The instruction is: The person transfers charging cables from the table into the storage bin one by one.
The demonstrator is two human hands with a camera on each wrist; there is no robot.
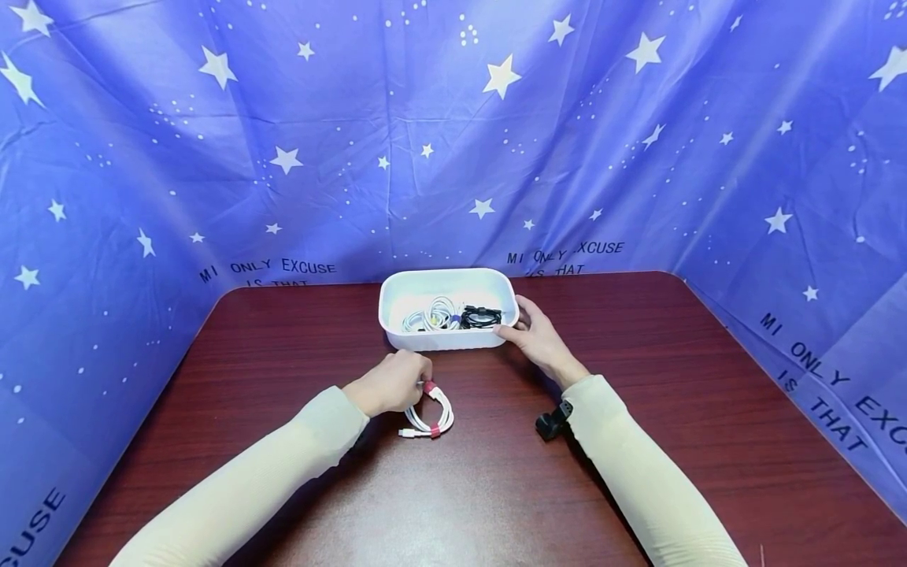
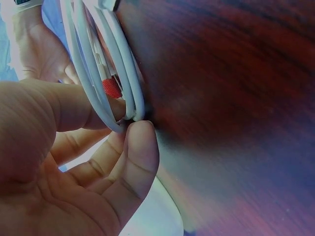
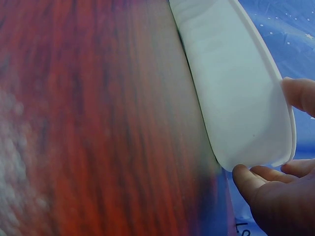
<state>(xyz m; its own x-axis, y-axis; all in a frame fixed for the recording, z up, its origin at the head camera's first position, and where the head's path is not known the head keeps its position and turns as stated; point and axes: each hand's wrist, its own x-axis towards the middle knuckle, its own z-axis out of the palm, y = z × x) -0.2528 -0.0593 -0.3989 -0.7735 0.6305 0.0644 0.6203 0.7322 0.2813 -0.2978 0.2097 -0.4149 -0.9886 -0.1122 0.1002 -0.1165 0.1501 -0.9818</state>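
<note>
A coiled white charging cable (image 1: 447, 416) with red ties hangs from my left hand (image 1: 393, 382), just in front of a white plastic box (image 1: 446, 340). In the left wrist view, thumb and fingers pinch the cable's loops (image 2: 130, 78); a red tie (image 2: 112, 88) shows behind them. My right hand (image 1: 542, 340) grips the right end of the box, with the thumb at its rim and fingers along the outside. The right wrist view shows the box's smooth outer wall (image 3: 236, 88) between the digits. Inside the box lie white cable coils (image 1: 441, 313) and a black cable bundle (image 1: 482, 316).
The box stands near the back of a dark red wooden table (image 1: 298, 339). A blue curtain (image 1: 354, 157) with white stars surrounds the table's back and sides. A black device (image 1: 553, 421) is at the right wrist, by the sleeve.
</note>
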